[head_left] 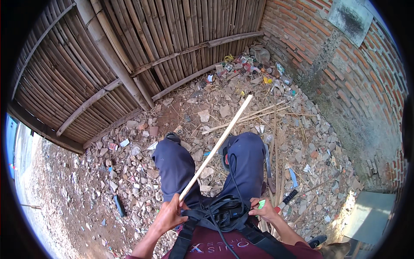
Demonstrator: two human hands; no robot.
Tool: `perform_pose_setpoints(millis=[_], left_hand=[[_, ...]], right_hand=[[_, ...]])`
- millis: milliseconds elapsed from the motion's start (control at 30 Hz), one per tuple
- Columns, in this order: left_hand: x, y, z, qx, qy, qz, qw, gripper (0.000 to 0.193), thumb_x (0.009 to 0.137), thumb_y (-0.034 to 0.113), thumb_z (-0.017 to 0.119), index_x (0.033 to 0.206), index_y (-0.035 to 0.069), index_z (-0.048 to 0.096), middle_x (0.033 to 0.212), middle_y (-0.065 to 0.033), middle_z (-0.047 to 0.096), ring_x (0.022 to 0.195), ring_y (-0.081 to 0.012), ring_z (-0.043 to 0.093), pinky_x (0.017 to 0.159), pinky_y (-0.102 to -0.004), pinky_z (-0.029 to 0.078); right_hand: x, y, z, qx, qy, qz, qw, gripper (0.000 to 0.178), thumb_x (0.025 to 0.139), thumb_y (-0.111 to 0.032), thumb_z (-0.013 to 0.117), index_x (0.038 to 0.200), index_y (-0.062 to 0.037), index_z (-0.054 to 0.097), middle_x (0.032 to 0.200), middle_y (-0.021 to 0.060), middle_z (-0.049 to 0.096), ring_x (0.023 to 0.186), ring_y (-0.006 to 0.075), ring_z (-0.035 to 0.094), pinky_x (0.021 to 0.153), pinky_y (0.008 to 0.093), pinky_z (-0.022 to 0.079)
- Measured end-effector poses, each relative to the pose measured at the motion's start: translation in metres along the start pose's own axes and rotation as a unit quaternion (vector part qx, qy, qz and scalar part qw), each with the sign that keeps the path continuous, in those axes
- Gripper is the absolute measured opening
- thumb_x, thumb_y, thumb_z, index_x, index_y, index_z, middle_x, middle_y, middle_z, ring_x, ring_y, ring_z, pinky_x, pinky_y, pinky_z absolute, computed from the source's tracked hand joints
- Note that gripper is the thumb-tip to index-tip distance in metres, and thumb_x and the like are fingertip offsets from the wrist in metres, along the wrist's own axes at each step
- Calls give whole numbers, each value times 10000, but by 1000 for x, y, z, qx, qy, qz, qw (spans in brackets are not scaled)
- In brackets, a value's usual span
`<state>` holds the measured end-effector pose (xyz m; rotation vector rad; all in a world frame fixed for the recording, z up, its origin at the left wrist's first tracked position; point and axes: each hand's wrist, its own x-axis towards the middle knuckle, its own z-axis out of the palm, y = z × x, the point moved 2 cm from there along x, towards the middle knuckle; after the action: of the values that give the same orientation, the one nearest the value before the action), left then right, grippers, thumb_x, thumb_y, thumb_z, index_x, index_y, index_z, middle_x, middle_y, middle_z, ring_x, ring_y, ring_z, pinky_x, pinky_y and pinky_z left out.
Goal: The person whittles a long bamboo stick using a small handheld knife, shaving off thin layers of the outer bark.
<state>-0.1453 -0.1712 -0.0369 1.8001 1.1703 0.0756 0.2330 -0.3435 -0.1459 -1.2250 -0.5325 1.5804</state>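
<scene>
A long pale bamboo strip [217, 144] slants up and away between my knees. Its near end is in the closed fingers of my left hand [169, 215], beside a black harness strap. My right hand [266, 211] is closed at the right side of my waist, with a small bright green object [261, 204] showing between its fingers; most of that object is hidden. Just beyond this hand is a black handle [288, 197] with a red part near my knuckles. Whether the hand touches it, I cannot tell. Black gear with a cable [228, 213] lies across my lap.
Stones and litter cover the ground [142, 172]. Several thin bamboo strips [246, 117] lie past my knees. A bamboo wall [172, 39] stands ahead and left, a brick wall [345, 82] right. A blue-black object [119, 206] lies left, a grey board [370, 216] at lower right.
</scene>
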Motion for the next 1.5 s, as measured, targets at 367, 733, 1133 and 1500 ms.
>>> perform_pose_setpoints(millis=[367,733,1133,1500], left_hand=[[8,12,-44,38,6,73,997,703,748,237,1003,1099,36,429,930,-118,740,656,-258,675,628,-404,557],[104,89,-97,-229,54,134,963,215,1152,252,494,1060,58,489,806,2,472,680,-95,433,607,-293,380],[139,139,-87,-267,21,224,937,261,1158,275,465,1185,50,595,815,74,389,640,-28,336,555,-224,256],[151,123,-83,-297,16,164,941,332,1177,317,495,1260,18,611,792,38,527,596,-16,443,497,-217,321]], right_hand=[[35,-104,-24,-186,18,-68,980,346,923,-28,578,1172,43,807,945,40,679,857,140,660,790,286,506],[114,-254,109,-460,121,-448,757,392,858,56,547,1145,-8,806,832,85,721,737,161,685,698,315,535],[192,-285,186,-125,-63,-380,914,329,1029,-204,737,1253,37,736,993,71,782,908,118,721,866,325,592],[218,-307,178,-62,-62,-338,937,245,1013,-262,784,1107,-39,816,834,-4,737,549,-34,393,494,199,215]])
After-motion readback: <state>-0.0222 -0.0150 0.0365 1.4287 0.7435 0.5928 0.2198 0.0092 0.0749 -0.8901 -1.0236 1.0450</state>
